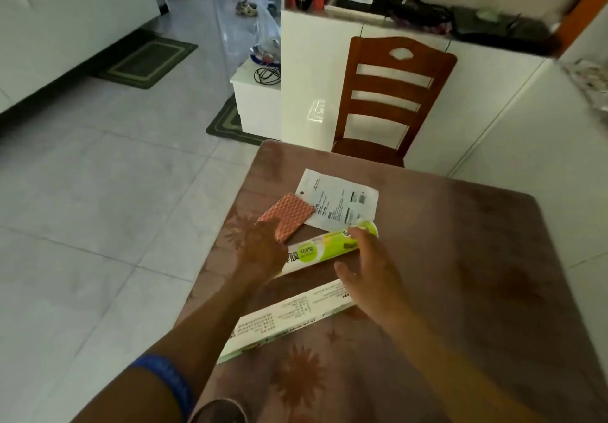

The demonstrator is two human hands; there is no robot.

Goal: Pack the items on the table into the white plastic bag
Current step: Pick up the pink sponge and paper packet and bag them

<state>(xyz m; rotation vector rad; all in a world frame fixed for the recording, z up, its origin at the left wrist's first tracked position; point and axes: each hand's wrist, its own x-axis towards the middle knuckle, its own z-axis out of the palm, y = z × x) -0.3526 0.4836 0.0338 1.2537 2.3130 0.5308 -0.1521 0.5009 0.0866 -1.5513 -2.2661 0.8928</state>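
Green-white roll (324, 248): "400型" legible beside "膜"; print on long box (289, 315) and paper sheet (339, 200) too small

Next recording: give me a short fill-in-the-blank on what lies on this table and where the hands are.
1. The left hand rests on the corner of the ____ patterned cloth.
2. The right hand reaches over the green and white ____.
3. The printed paper slip lies on the ____ side of the roll.
4. Behind the table stands a wooden ____.

Missing words: orange; roll; far; chair
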